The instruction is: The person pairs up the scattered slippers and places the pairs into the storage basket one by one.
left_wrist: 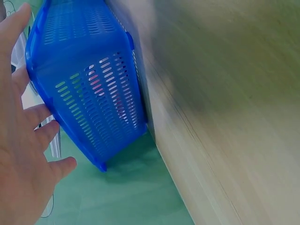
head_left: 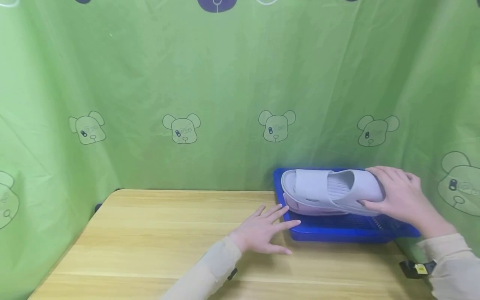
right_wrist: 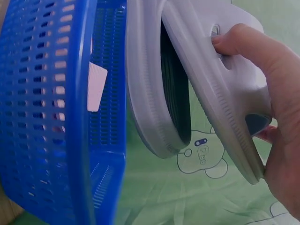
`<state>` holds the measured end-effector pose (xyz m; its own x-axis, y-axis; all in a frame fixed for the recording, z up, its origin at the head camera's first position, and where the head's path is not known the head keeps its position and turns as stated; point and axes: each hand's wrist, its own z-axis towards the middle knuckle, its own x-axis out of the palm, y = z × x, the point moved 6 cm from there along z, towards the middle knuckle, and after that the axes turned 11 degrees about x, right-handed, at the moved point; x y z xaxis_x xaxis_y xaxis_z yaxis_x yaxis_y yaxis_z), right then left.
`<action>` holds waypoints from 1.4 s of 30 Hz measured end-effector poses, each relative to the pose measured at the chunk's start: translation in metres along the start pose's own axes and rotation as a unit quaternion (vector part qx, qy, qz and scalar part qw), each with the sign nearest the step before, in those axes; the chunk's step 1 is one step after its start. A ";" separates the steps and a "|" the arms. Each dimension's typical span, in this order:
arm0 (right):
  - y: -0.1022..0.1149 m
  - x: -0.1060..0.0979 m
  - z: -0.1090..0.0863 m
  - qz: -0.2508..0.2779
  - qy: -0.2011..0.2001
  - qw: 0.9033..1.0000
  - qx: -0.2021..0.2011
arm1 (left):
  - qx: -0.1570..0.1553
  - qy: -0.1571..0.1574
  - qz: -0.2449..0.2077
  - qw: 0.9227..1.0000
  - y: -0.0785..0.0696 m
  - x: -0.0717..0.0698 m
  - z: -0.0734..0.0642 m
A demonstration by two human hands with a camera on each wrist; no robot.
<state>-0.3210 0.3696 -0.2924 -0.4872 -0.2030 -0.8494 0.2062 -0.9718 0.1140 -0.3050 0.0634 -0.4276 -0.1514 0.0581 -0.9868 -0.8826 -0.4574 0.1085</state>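
A light grey slipper (head_left: 315,185) lies over the top of a blue basket (head_left: 337,235), its toe pointing left. My right hand (head_left: 401,191) grips it at the heel end, on the right. In the right wrist view two grey soles show, set at an angle, and the thumb presses by the strap of the nearer slipper (right_wrist: 211,61). Below the grey one, a pinkish slipper (head_left: 300,206) shows in the basket. My left hand (head_left: 260,233) has its fingers spread at the basket's left rim; in the left wrist view the fingertips reach that rim (left_wrist: 40,93).
The basket stands at the back right of the wooden table (head_left: 168,233). Green curtain (head_left: 225,75) with bear prints hangs behind and at both sides. A pink piece (right_wrist: 97,86) shows inside the basket in the right wrist view.
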 end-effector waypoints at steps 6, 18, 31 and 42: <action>-0.006 -0.004 0.002 0.000 0.005 1.000 -0.012 | -0.001 0.007 -0.004 1.000 0.000 0.000 0.001; -0.011 -0.008 0.005 -0.022 0.024 0.999 -0.035 | 0.003 0.011 -0.010 1.000 0.001 0.000 0.001; -0.006 0.000 0.002 -0.028 0.034 0.996 -0.076 | 0.002 0.012 -0.011 1.000 0.002 -0.001 0.002; 0.003 0.011 0.002 -0.036 0.018 0.993 -0.111 | 0.000 0.009 -0.010 1.000 0.002 -0.001 0.002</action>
<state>-0.3270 0.3641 -0.3006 -0.4775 -0.1256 -0.8696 0.3556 -0.9327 -0.0606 -0.3073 0.0646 -0.4262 -0.1253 0.0526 -0.9907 -0.8859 -0.4556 0.0878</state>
